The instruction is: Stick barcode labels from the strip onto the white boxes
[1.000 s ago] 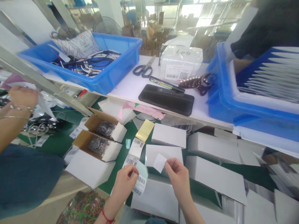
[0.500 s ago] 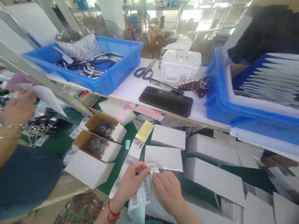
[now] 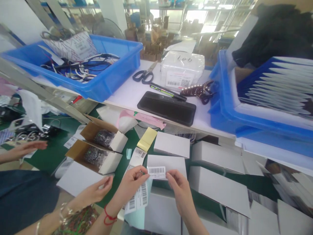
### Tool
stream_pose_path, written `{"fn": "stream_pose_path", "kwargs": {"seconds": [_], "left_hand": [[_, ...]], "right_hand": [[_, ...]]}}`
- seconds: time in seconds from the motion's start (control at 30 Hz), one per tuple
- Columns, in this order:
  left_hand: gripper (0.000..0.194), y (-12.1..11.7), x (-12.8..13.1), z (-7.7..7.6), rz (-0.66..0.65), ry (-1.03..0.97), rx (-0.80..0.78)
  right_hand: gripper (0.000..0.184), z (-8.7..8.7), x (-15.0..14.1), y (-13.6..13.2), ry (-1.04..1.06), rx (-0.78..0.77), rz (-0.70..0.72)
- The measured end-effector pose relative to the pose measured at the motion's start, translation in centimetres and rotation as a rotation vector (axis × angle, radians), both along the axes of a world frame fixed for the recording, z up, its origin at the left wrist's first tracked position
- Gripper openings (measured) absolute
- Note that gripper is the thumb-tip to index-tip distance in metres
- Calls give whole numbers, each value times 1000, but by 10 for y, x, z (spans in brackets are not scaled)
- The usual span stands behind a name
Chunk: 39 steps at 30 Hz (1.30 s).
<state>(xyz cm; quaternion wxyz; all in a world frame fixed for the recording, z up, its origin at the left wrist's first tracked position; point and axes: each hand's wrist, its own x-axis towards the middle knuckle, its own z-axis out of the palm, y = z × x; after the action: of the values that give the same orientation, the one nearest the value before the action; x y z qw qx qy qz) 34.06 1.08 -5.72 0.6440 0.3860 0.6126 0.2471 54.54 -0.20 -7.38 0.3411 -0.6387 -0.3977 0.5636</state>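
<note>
My left hand and my right hand each pinch an end of one small white barcode label, stretched flat between them. My left hand also holds a strip of barcode labels that hangs down under it. The label hovers over a closed white box on the green mat. More closed white boxes lie to the right and below.
Another person's hands reach in from the left beside two open boxes. On the white shelf above stand blue bins, scissors, a marker, a black tray and a bagged pack.
A single barcode label has come off the strip and is now held flat between both my hands. The other person's hands have moved down and closer to the open boxes.
</note>
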Motion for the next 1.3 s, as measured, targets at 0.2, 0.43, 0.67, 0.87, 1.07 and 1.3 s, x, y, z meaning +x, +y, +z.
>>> {"fn": "stream_pose_path", "kwargs": {"seconds": [0.2,0.43,0.67,0.87,1.07,1.3], "left_hand": [[31,23,3,-6,-43,44,38],[30,56,25,-42,-74,127,84],[18,113,63,-81,-167,346,222],[14,155,90,-107,-209,480,293],[16,168,106,-123,-191,539,297],[19,166,113,-132,-208,561,298]], "right_hand": [[34,-5,-3,15,67,-46,-63],[36,-37,6,40,-160,70,-138],[37,-75,25,82,-366,120,-223],[35,-96,41,118,-580,155,-211],[27,-107,47,137,-808,101,-132],[24,-113,48,141,-992,65,-99]]}}
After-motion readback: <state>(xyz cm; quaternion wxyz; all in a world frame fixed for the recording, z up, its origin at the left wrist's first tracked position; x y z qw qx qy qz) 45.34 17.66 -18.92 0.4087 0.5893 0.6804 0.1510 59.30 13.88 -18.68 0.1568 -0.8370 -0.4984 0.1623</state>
